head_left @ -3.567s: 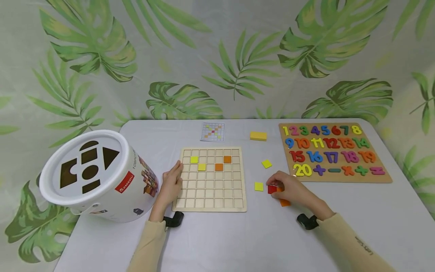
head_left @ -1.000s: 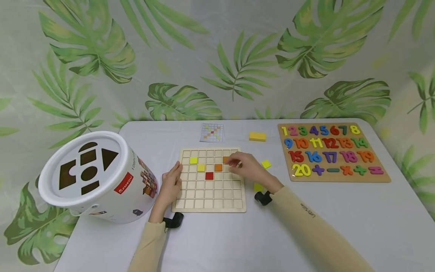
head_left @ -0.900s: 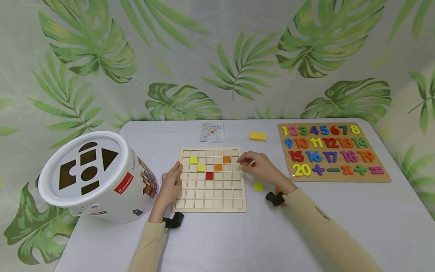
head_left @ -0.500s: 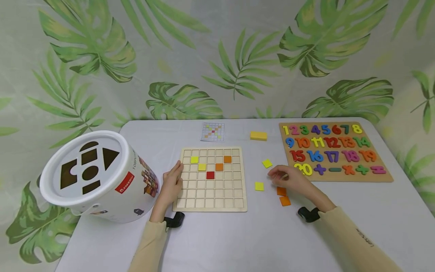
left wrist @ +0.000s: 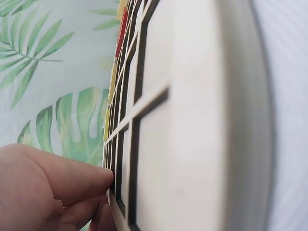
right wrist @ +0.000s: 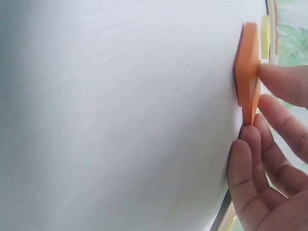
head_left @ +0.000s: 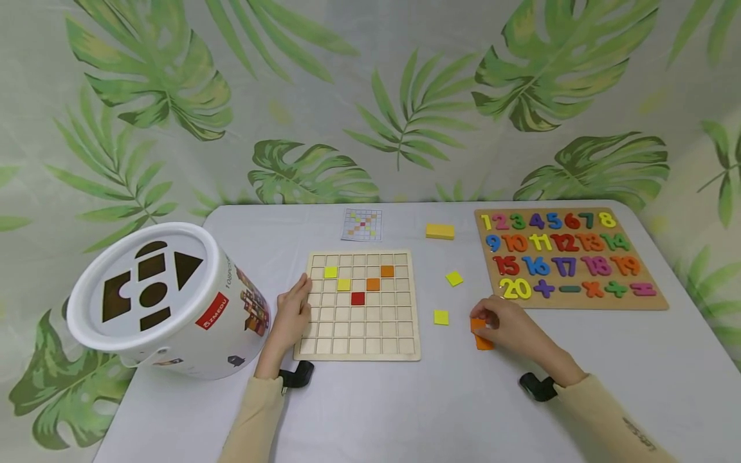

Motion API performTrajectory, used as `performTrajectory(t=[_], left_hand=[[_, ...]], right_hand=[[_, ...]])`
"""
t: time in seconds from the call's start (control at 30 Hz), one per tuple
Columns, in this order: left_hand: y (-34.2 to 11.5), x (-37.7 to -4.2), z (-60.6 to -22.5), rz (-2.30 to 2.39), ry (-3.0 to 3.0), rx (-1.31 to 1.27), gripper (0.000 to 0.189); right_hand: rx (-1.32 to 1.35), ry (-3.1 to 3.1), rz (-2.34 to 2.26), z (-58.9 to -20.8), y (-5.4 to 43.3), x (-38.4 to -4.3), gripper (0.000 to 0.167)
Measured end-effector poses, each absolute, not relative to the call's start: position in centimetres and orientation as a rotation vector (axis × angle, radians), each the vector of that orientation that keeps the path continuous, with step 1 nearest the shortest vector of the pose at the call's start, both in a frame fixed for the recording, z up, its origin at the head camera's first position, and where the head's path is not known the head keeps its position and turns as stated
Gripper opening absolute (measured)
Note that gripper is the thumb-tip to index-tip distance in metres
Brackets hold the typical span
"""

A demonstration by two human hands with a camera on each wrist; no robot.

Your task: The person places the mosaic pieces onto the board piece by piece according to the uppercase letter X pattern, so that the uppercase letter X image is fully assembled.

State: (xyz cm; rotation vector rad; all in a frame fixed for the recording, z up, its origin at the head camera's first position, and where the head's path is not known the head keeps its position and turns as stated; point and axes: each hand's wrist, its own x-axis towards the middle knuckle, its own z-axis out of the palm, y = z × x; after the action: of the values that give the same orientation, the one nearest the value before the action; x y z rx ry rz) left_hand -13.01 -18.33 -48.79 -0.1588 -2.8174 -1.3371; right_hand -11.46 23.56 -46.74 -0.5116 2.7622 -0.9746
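Observation:
The wooden grid board (head_left: 357, 354) lies mid-table. In it sit two yellow tiles (head_left: 344, 284), two orange tiles (head_left: 373, 284) and one red tile (head_left: 357, 298). My left hand (head_left: 292, 316) rests at the board's left edge, its fingertips (left wrist: 103, 177) touching the rim. To the right of the board, my right hand (head_left: 508, 325) pinches a loose orange tile (head_left: 477, 323) between thumb and fingers. A second orange tile (head_left: 484, 344) lies just below, partly overlapped in the right wrist view. Two loose yellow tiles (head_left: 441, 317) lie between board and right hand.
A pattern card (head_left: 362, 224) lies behind the board, with a yellow block (head_left: 440, 231) to its right. The number puzzle board (head_left: 579, 301) fills the back right. A white bucket (head_left: 191, 334) with a shape-hole lid stands at the left.
My right hand took the red tile from the loose ones, and it now sits in the board's centre area. The hand then came back right to the orange tiles. The left hand stayed.

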Motion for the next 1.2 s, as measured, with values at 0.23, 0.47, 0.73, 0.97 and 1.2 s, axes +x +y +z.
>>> performTrajectory(t=[0.23, 0.47, 0.73, 0.97, 1.2], left_hand=[[-18.3, -13.0, -48.8, -1.337, -2.818, -0.148, 0.048], [-18.4, -12.9, -48.7, -1.322, -2.820, -0.150, 0.049], [-18.3, -13.0, -48.6, -1.339, -2.818, -0.154, 0.049], [-18.3, -13.0, -48.7, -1.341, -2.826, -0.145, 0.049], [-18.4, -13.0, -48.8, -1.337, -2.814, -0.155, 0.049]], right_hand=[[-0.521, 2.769, -0.960, -46.6, 23.0, -11.7, 0.019], [-0.494, 2.742, -0.935, -46.5, 22.3, -11.5, 0.022], [-0.523, 2.813, -0.813, -46.6, 21.8, -11.8, 0.022], [-0.561, 2.762, -0.850, -46.3, 21.5, -12.3, 0.024], [-0.689, 2.717, -1.033, -45.3, 18.5, -13.6, 0.026]])
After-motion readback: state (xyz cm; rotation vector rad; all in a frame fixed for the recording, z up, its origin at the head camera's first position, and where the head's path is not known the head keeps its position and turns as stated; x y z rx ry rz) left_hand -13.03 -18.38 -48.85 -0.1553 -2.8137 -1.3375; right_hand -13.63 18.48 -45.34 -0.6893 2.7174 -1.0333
